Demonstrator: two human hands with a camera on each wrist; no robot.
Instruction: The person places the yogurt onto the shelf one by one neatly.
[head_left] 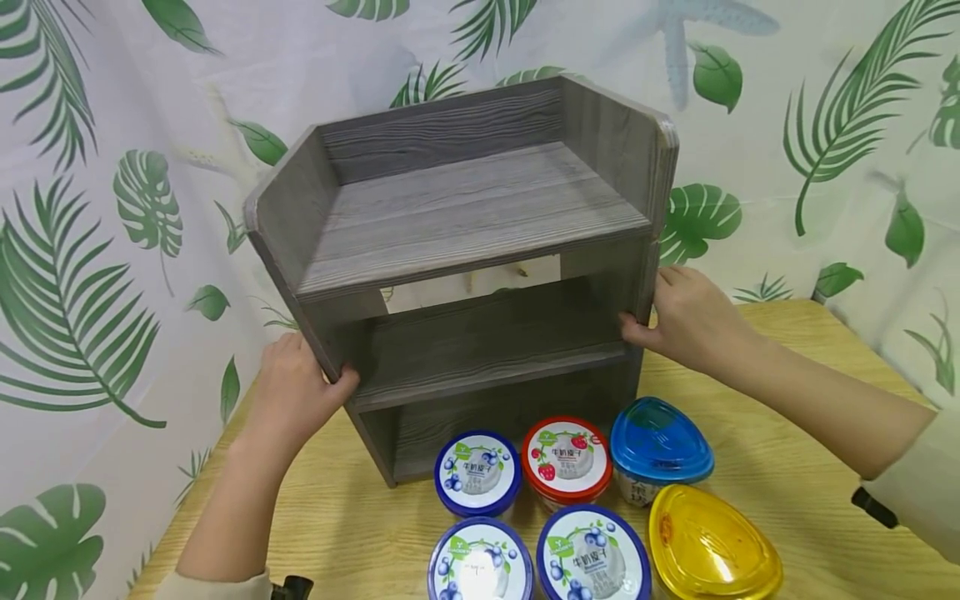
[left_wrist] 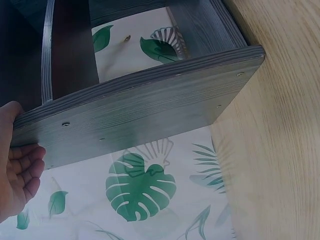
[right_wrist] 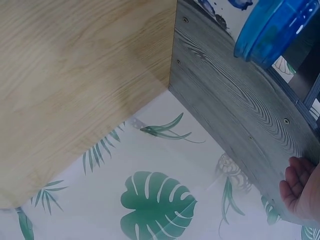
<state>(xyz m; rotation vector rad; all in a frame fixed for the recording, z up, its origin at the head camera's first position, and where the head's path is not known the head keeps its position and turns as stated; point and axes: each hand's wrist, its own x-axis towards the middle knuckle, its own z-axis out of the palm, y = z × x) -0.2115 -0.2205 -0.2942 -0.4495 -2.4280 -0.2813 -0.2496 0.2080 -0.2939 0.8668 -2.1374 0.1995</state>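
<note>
A grey wood-grain shelf stands on the table, with a raised rim around its top and two levels beneath. My left hand grips its left side panel, thumb on the inner front edge and fingers outside. On the opposite side my right hand holds the right panel the same way, thumb inside. In the left wrist view, curled fingers lie against the panel's outer face. The right wrist view shows fingers against the other panel.
Before the shelf stand several lidded tubs: blue-rimmed ones, a red-rimmed one, a blue-lidded one and a yellow-lidded one. They sit on a light wood table. Leaf-patterned cloth hangs behind.
</note>
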